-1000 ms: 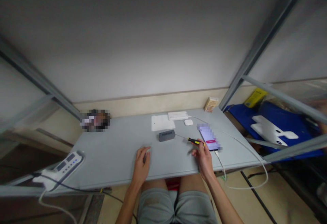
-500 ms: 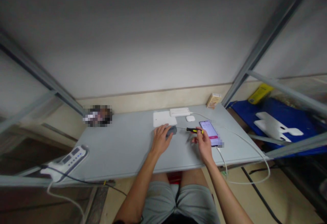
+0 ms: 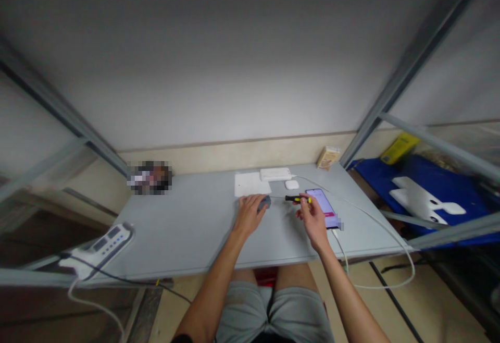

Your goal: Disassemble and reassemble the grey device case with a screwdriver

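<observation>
My left hand (image 3: 249,215) is closed over a dark grey computer mouse (image 3: 265,203) on the table, its fingers covering much of it. A screwdriver (image 3: 292,198) with a black and yellow handle is gripped in my right hand (image 3: 312,218). Its thin shaft points left, and the tip reaches the right side of the mouse; whether it touches cannot be made out. Just beyond my left hand lies a white sheet or flat pad (image 3: 250,182). A phone (image 3: 322,206) with a lit screen lies close beside my right hand.
A white power bank-like block (image 3: 275,174) with a cable and a small white case (image 3: 291,184) lie behind the screwdriver. At the back right stands a small box (image 3: 328,158). A power strip (image 3: 103,249) sits at the left edge. Metal posts flank the grey table (image 3: 175,228).
My left hand has shifted slightly on the mouse, and its fingers lie a little differently. The screwdriver stays pointed at the mouse. The whole view has moved slightly.
</observation>
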Demonstrator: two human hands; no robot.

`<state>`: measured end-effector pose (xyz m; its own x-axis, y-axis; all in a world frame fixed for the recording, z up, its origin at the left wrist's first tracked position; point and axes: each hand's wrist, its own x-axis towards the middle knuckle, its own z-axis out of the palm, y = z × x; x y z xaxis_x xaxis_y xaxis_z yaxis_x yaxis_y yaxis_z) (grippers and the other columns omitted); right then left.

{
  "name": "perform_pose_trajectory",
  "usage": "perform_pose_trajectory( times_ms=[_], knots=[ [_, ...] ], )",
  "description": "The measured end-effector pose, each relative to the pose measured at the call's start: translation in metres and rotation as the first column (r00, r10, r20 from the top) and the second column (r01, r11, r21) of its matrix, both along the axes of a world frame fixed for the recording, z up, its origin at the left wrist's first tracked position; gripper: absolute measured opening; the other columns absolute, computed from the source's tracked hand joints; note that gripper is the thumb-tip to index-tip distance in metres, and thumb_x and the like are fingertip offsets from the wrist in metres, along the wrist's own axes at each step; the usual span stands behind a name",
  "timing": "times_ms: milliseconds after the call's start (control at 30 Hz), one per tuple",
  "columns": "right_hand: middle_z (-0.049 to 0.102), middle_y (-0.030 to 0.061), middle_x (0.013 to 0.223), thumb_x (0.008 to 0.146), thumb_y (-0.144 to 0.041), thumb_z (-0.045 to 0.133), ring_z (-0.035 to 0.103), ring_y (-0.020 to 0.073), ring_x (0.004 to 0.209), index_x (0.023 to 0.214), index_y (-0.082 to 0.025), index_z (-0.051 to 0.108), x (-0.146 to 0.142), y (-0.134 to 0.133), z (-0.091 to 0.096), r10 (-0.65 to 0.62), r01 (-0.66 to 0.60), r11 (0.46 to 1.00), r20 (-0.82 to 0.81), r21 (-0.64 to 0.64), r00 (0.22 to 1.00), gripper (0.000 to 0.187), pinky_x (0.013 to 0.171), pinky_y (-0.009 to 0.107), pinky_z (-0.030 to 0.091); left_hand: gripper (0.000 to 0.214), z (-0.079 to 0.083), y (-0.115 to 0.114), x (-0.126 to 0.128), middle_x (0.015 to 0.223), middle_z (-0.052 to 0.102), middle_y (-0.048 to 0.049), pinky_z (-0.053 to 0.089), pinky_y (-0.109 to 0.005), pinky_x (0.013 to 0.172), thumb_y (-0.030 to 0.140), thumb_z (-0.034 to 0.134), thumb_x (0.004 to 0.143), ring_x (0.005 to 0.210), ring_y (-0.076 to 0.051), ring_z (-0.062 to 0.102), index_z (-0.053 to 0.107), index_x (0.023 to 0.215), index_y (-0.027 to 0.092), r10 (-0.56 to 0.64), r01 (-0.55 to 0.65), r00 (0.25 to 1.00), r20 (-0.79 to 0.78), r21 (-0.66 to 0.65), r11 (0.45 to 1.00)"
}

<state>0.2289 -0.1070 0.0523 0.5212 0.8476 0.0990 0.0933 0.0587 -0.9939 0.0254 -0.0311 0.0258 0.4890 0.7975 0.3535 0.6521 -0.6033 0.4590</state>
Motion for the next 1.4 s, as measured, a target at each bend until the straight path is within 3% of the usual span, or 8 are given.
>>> perform_pose_trajectory(
  times_ms=[233, 400, 567, 700, 800, 867, 1033, 1400],
  knots=[
    [0.068, 0.0043, 0.077, 0.092, -0.056, 0.053, 0.058, 0.0174, 0.057, 0.116, -0.020, 0.062, 0.001, 0.008, 0.036, 0.123, -0.098, 0.991, 0.342, -0.088, 0.932, 0.043, 0.058, 0.032, 0.047, 0.028, -0.009, 0.005, 0.000, 0.130, 0.069, -0.0064, 0.038, -0.044, 0.106, 0.029, 0.049, 0.103, 0.122, -0.024, 0.060, 0.060, 0.128, 0.024, -0.022, 0.021, 0.999, 0.045, 0.004, 1.000],
    [0.072, 0.0077, 0.109, 0.093, -0.034, 0.055, 0.063, 0.0174, 0.071, 0.116, -0.023, 0.066, -0.006, 0.035, 0.082, 0.282, -0.301, 0.950, 0.652, -0.086, 0.704, 0.028, 0.072, 0.033, 0.050, 0.029, -0.011, 0.008, -0.002, 0.129, 0.069, -0.0065, 0.040, -0.043, 0.104, 0.028, 0.050, 0.103, 0.121, -0.022, 0.061, 0.059, 0.130, 0.026, -0.048, 0.048, 0.998, 0.038, -0.002, 0.999],
    [0.074, 0.0029, 0.104, 0.085, -0.015, 0.056, 0.065, 0.0190, 0.081, 0.111, -0.029, 0.071, -0.012, 0.071, 0.103, 0.411, -0.424, 0.886, 0.747, -0.190, 0.523, 0.033, 0.074, 0.030, 0.046, 0.029, -0.010, 0.009, -0.004, 0.129, 0.069, -0.0066, 0.041, -0.041, 0.100, 0.029, 0.047, 0.104, 0.120, -0.021, 0.061, 0.058, 0.131, 0.025, -0.066, 0.066, 0.998, -0.007, 0.037, 0.997],
    [0.072, 0.0027, 0.079, 0.085, -0.039, 0.064, 0.060, 0.0180, 0.066, 0.093, -0.025, 0.072, -0.001, 0.088, 0.082, 0.258, -0.246, 0.962, 0.703, -0.121, 0.663, 0.018, 0.062, 0.027, 0.040, 0.031, -0.012, 0.008, -0.004, 0.129, 0.069, -0.0071, 0.042, -0.040, 0.099, 0.031, 0.044, 0.105, 0.117, -0.021, 0.062, 0.057, 0.133, 0.025, -0.052, 0.065, 0.992, -0.112, 0.114, 0.991],
    [0.068, 0.0043, 0.067, 0.086, -0.059, 0.057, 0.052, 0.0157, 0.055, 0.095, -0.018, 0.070, 0.004, 0.095, 0.047, 0.048, -0.052, 0.999, 0.360, 0.001, 0.932, 0.044, 0.054, 0.027, 0.039, 0.031, -0.012, 0.005, -0.004, 0.127, 0.068, -0.0067, 0.043, -0.040, 0.097, 0.030, 0.046, 0.104, 0.113, -0.022, 0.062, 0.059, 0.133, 0.026, -0.018, 0.054, 0.981, -0.192, 0.186, 0.981],
    [0.072, 0.0062, 0.074, 0.082, -0.068, 0.055, 0.052, 0.0146, 0.053, 0.104, -0.017, 0.067, -0.002, 0.099, 0.023, 0.005, -0.008, 1.000, 0.141, 0.018, 0.990, 0.057, 0.053, 0.027, 0.041, 0.032, -0.011, 0.004, -0.004, 0.126, 0.068, -0.0064, 0.043, -0.040, 0.096, 0.028, 0.048, 0.103, 0.112, -0.022, 0.062, 0.058, 0.133, 0.027, 0.000, 0.048, 0.975, -0.222, 0.212, 0.976],
    [0.076, 0.0075, 0.083, 0.075, -0.066, 0.062, 0.064, 0.0180, 0.069, 0.111, -0.016, 0.069, -0.035, 0.111, -0.012, 0.268, -0.261, 0.962, 0.112, -0.073, 0.957, 0.063, 0.068, 0.031, 0.051, 0.034, -0.004, 0.003, -0.004, 0.128, 0.067, -0.0074, 0.044, -0.041, 0.098, 0.027, 0.045, 0.103, 0.113, -0.024, 0.061, 0.057, 0.135, 0.026, -0.023, 0.061, 0.979, -0.203, 0.183, 0.981],
    [0.074, 0.0023, 0.075, 0.076, -0.053, 0.064, 0.063, 0.0164, 0.063, 0.108, -0.018, 0.073, -0.047, 0.127, -0.024, 0.331, -0.311, 0.940, 0.144, -0.143, 0.933, 0.048, 0.064, 0.030, 0.050, 0.037, -0.014, 0.001, -0.027, 0.133, 0.066, -0.0087, 0.045, -0.043, 0.107, 0.022, 0.036, 0.104, 0.124, -0.022, 0.059, 0.057, 0.134, 0.022, 0.177, -0.192, 0.972, 0.156, 0.084, 0.978]
  ],
)
